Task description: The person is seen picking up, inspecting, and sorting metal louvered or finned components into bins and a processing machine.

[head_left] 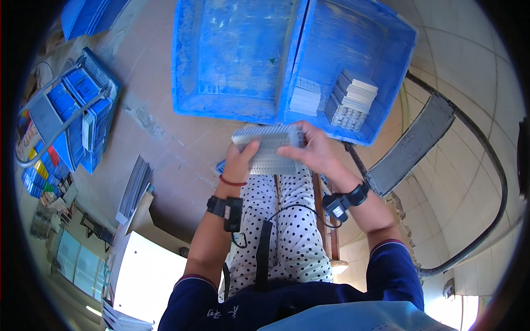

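Above my knees, both hands hold a pale grey-white block [269, 144] with a ridged surface, like a stack of thin pieces; its exact kind is not clear. My left hand [242, 157] grips its left end, with the thumb over the top. At the right end my right hand [316, 149] is closed on the same block, its thumb lying across it. The undersides of the fingers are hidden. Just beyond the hands, a blue plastic bin [381, 60] holds a short white stack [305, 96] and a larger stack of white pieces [353, 102].
A second blue bin [185, 83] with a worn bottom adjoins it on the left. To the right is a metal-framed chair [414, 140]. Folded blue crates lie on a trolley [77, 105] at the far left. Grey strips [134, 187] are piled near a white tabletop [146, 270].
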The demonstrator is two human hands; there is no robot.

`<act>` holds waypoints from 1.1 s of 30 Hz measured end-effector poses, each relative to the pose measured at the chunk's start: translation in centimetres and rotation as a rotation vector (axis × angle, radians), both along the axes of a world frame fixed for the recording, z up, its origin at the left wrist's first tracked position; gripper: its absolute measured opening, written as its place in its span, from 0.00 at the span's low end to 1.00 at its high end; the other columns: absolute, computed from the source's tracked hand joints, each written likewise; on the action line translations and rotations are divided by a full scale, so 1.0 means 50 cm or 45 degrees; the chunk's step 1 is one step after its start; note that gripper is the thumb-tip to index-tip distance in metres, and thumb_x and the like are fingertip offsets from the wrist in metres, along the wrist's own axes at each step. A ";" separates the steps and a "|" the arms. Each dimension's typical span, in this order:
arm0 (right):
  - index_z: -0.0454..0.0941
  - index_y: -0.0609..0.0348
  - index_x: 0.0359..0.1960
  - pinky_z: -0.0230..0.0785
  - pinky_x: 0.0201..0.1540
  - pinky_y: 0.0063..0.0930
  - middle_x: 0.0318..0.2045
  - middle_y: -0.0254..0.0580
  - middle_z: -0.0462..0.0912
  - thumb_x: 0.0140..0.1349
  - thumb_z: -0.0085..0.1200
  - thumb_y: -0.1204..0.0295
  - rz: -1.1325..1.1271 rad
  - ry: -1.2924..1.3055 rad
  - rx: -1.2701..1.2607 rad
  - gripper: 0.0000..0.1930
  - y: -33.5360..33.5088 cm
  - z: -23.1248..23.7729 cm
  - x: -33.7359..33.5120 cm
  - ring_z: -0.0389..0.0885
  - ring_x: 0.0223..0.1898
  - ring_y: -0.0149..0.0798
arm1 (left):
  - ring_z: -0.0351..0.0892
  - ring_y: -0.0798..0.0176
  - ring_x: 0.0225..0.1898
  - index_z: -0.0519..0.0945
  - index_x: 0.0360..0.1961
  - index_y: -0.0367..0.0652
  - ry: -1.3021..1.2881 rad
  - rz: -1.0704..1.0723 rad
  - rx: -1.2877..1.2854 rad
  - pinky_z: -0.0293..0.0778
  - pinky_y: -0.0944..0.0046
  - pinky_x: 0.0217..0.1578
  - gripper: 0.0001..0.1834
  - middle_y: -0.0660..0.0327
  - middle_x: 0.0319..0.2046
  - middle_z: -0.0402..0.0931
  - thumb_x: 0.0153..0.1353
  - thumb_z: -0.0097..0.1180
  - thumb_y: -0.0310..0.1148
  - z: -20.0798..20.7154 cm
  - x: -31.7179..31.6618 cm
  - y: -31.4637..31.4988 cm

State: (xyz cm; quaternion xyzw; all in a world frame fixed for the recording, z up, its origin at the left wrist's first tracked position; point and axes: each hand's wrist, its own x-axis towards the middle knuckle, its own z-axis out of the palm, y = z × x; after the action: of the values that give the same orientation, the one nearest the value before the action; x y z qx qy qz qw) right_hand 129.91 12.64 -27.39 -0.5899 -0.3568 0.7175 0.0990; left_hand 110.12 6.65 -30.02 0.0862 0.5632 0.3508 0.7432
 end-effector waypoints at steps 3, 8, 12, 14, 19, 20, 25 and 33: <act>0.69 0.63 0.44 0.69 0.38 0.25 0.34 0.42 0.78 0.43 0.67 0.63 0.045 0.121 0.059 0.29 -0.049 0.001 -0.017 0.76 0.35 0.32 | 0.71 0.65 0.46 0.68 0.50 0.35 -0.166 0.130 -0.033 0.68 0.62 0.48 0.21 0.59 0.45 0.71 0.57 0.54 0.33 -0.015 -0.031 -0.063; 0.68 0.63 0.50 0.68 0.44 0.27 0.40 0.46 0.77 0.51 0.61 0.64 -0.083 0.540 -0.182 0.26 -0.041 -0.017 0.021 0.75 0.42 0.34 | 0.70 0.61 0.49 0.67 0.51 0.37 -0.372 0.323 -0.127 0.66 0.60 0.50 0.21 0.58 0.47 0.71 0.58 0.52 0.35 -0.014 -0.060 -0.130; 0.72 0.60 0.48 0.69 0.43 0.27 0.40 0.46 0.79 0.54 0.57 0.62 0.118 -0.424 0.308 0.22 0.062 -0.162 0.209 0.77 0.41 0.36 | 0.69 0.58 0.52 0.66 0.53 0.39 -0.462 0.412 -0.034 0.63 0.57 0.53 0.24 0.58 0.50 0.70 0.58 0.51 0.38 -0.016 -0.066 -0.154; 0.73 0.59 0.47 0.68 0.45 0.31 0.41 0.50 0.78 0.50 0.60 0.63 0.308 -0.846 0.596 0.23 0.091 -0.254 0.339 0.76 0.44 0.46 | 0.69 0.57 0.51 0.66 0.53 0.39 -0.450 0.401 -0.007 0.64 0.55 0.53 0.26 0.57 0.50 0.70 0.57 0.52 0.43 -0.029 -0.064 -0.163; 0.72 0.58 0.48 0.64 0.50 0.35 0.46 0.49 0.74 0.40 0.65 0.66 0.730 -1.011 0.635 0.29 0.142 -0.345 0.449 0.72 0.48 0.49 | 0.71 0.55 0.51 0.67 0.53 0.41 -0.451 0.395 0.025 0.66 0.53 0.51 0.28 0.56 0.49 0.71 0.56 0.53 0.48 -0.031 -0.077 -0.173; 0.72 0.58 0.48 0.64 0.50 0.35 0.46 0.49 0.74 0.40 0.65 0.66 0.732 -1.008 0.633 0.29 0.148 -0.355 0.447 0.72 0.48 0.49 | 0.71 0.55 0.50 0.67 0.53 0.41 -0.465 0.387 0.021 0.66 0.53 0.51 0.28 0.56 0.49 0.72 0.56 0.53 0.48 -0.031 -0.081 -0.176; 0.71 0.55 0.50 0.63 0.52 0.33 0.46 0.47 0.75 0.35 0.67 0.67 0.874 -0.840 0.524 0.33 0.160 -0.382 0.437 0.71 0.50 0.47 | 0.71 0.56 0.50 0.69 0.51 0.41 -0.470 0.409 -0.011 0.67 0.55 0.51 0.27 0.57 0.48 0.72 0.56 0.54 0.47 -0.021 -0.074 -0.177; 0.70 0.54 0.51 0.65 0.51 0.35 0.47 0.46 0.74 0.37 0.66 0.56 1.008 -0.958 0.486 0.36 0.175 -0.347 0.377 0.72 0.50 0.47 | 0.72 0.58 0.49 0.69 0.51 0.40 -0.413 0.411 -0.067 0.67 0.57 0.51 0.28 0.57 0.48 0.72 0.54 0.56 0.47 -0.020 -0.063 -0.187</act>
State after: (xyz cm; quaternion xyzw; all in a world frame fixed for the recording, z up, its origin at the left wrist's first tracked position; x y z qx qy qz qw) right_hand 148.75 21.40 -44.75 -0.5977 -0.6841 0.3637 -0.2062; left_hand 106.95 -2.69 -31.03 -0.0820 0.4517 0.4598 0.7602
